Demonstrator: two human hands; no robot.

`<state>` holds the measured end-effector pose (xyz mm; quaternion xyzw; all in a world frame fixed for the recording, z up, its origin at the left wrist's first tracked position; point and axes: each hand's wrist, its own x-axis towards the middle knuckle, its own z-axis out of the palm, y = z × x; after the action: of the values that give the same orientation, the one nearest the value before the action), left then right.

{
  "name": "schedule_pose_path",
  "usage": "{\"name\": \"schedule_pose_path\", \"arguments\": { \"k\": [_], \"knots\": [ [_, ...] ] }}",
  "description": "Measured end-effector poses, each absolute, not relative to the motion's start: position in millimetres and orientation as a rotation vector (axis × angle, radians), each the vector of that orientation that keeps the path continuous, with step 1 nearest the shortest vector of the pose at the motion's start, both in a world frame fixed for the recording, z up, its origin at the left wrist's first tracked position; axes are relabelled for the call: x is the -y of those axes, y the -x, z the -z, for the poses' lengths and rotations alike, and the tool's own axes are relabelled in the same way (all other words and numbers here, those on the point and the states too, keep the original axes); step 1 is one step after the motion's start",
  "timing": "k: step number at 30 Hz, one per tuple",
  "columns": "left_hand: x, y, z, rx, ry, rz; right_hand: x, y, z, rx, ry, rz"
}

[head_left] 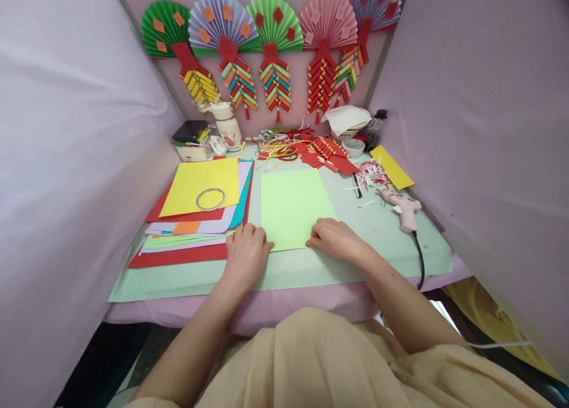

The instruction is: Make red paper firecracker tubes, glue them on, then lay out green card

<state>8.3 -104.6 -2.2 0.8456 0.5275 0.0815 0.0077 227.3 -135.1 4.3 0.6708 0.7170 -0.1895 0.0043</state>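
Observation:
A light green sheet of paper [293, 203] lies flat on the pale green mat [377, 242] in front of me. My left hand [246, 251] rests at the sheet's near left corner, fingers curled and pinching the paper's edge. My right hand [334, 237] sits on the near right edge, fingers bent and pressing down on the paper. Both hands touch the sheet's bottom edge.
A stack of coloured paper [195, 218] with a yellow sheet and a ring [210, 198] on top lies to the left. A pink glue gun [403, 209] with a black cord lies right. Paper scraps, cups and a bottle crowd the back. Paper fans [271, 22] hang on the wall.

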Motion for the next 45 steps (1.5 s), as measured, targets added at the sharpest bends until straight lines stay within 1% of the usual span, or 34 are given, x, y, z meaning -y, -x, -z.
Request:
{"name": "schedule_pose_path", "arguments": {
  "k": [2, 3, 5, 7, 10, 13, 45],
  "knots": [
    [119, -15, 7, -1.607, -2.705, -0.521, 135, -227, -4, -2.254, -2.101, 0.579],
    [128, -19, 10, -1.506, -2.770, -0.609, 135, -227, -3, -2.261, -2.101, 0.562],
    [146, -30, 20, -1.214, -2.925, -0.542, 135, -227, -3, -2.280, -2.101, 0.524],
    [159, -39, 32, -1.085, -2.979, -0.400, 136, -226, -2, -2.295, -2.102, 0.497],
    [165, -46, 47, -1.153, -2.940, -0.264, 136, -226, -2, -2.304, -2.105, 0.491],
    [163, -47, 52, -1.204, -2.910, -0.211, 136, -227, -2, -2.301, -2.102, 0.494],
    [161, -37, 44, -1.241, -2.833, -0.109, 138, -226, -3, -2.314, -2.096, 0.497]
  ]
}}
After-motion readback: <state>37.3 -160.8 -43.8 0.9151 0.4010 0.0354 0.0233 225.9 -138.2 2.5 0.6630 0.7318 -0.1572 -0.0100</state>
